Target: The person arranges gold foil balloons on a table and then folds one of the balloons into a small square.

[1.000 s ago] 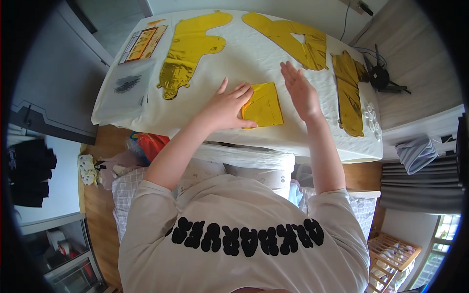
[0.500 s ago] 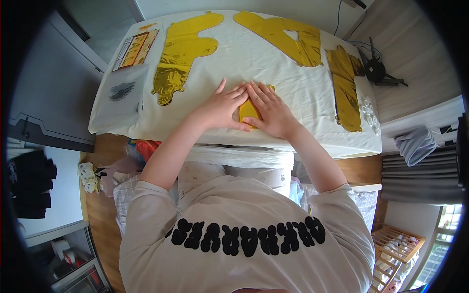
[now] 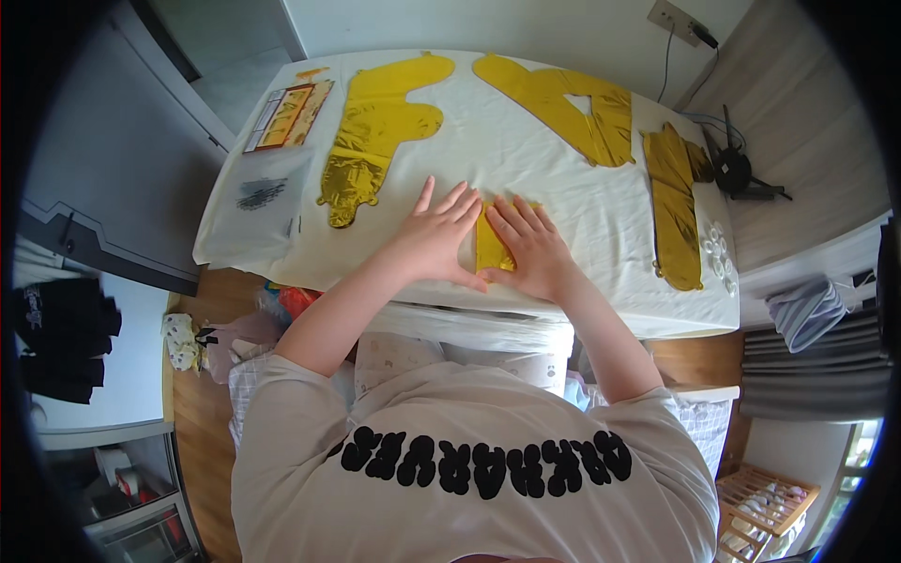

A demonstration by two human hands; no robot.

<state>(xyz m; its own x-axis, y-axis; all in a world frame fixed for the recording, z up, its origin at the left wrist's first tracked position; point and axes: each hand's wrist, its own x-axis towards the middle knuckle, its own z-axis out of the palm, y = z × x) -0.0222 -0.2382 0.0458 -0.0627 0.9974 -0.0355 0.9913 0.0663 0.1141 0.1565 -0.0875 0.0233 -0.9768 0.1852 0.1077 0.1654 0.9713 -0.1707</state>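
Observation:
A small folded piece of gold foil (image 3: 490,246), likely a flat foil balloon, lies near the table's front edge between my hands. My right hand (image 3: 532,246) rests flat over its right side, fingers stretched out. My left hand (image 3: 436,236) is spread on the cloth along its left edge, the fingertips near those of my right hand. Both thumbs come close together at the near edge of the foil. My right palm hides part of the piece.
Unfolded gold foil balloons lie beyond my hands: one left (image 3: 380,131), one at the back (image 3: 563,98), one right (image 3: 674,206). On the left are a printed card (image 3: 289,114) and a clear bag (image 3: 258,202). White rings (image 3: 718,258) and a black stand (image 3: 737,172) sit right.
My left hand's fingers have spread and shifted a little left, away from my right hand, uncovering more of the folded foil. The whole view has tilted slightly upward.

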